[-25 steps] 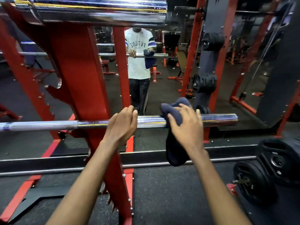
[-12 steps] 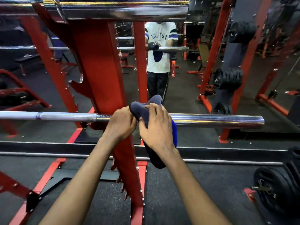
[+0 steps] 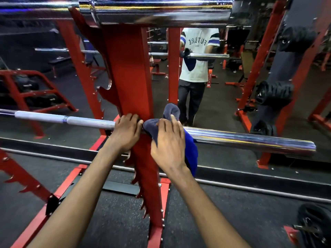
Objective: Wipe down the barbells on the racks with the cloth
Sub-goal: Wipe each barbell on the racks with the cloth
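A chrome barbell (image 3: 250, 139) lies level on the red rack upright (image 3: 128, 77), its sleeve pointing right and its thin shaft running off left. My left hand (image 3: 125, 134) grips the bar right at the upright. Touching it on the right, my right hand (image 3: 168, 142) presses a dark blue cloth (image 3: 191, 151) around the inner end of the sleeve; the cloth's ends stick up behind my fingers and hang below the bar. A second chrome barbell (image 3: 157, 12) rests higher on the same rack, at the top of the view.
A mirror straight ahead reflects a person (image 3: 197, 68) in a white shirt at the bar. Black weight plates (image 3: 315, 228) stand on the floor at lower right. More plates (image 3: 274, 94) hang on a red storage post at right. Red rack frames (image 3: 26, 90) fill the left.
My right hand slid the cloth left along the sleeve from near its middle to the inner end, meeting my left hand. The view shifted so the bar's right end shows fully.
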`<state>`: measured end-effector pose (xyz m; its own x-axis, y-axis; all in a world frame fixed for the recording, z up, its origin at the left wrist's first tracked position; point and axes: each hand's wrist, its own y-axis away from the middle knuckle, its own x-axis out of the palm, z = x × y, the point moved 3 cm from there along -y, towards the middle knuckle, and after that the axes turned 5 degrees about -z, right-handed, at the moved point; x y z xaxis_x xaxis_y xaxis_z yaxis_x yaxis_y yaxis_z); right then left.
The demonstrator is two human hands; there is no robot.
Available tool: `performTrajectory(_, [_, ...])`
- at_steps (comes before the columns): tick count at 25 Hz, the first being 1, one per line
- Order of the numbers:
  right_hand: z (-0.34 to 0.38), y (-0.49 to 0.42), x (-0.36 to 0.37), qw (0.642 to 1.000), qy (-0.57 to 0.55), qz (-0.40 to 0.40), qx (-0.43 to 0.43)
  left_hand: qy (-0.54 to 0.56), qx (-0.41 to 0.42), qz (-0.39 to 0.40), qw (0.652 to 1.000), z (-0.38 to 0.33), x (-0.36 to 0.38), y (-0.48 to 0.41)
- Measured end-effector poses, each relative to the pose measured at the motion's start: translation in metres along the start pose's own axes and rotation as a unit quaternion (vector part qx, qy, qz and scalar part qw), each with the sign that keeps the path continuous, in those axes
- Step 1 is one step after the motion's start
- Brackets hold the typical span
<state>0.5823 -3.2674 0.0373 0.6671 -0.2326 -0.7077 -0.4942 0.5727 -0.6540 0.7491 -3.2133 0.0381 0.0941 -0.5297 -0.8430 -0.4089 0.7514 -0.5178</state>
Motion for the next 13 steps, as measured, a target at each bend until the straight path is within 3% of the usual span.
performTrajectory(2, [-0.009,0.001,-0.002,1.0,-0.024,0.004,-0.002,-0.07,-0.005,0.01,0.997,0.005,-0.005,0.0])
performTrajectory(4, [-0.018,-0.001,-0.005,0.998,-0.059,-0.007,0.025,-0.067,0.012,0.017,0.998,0.016,-0.01,0.004])
performTrajectory(8, [0.001,-0.002,0.008,1.0,0.008,-0.011,0.014,0.007,0.034,-0.007,0.999,0.031,-0.008,0.013])
performTrajectory(13, [0.026,0.001,0.025,1.0,-0.01,-0.003,-0.014,0.199,0.012,-0.13,0.971,0.045,-0.014,0.025])
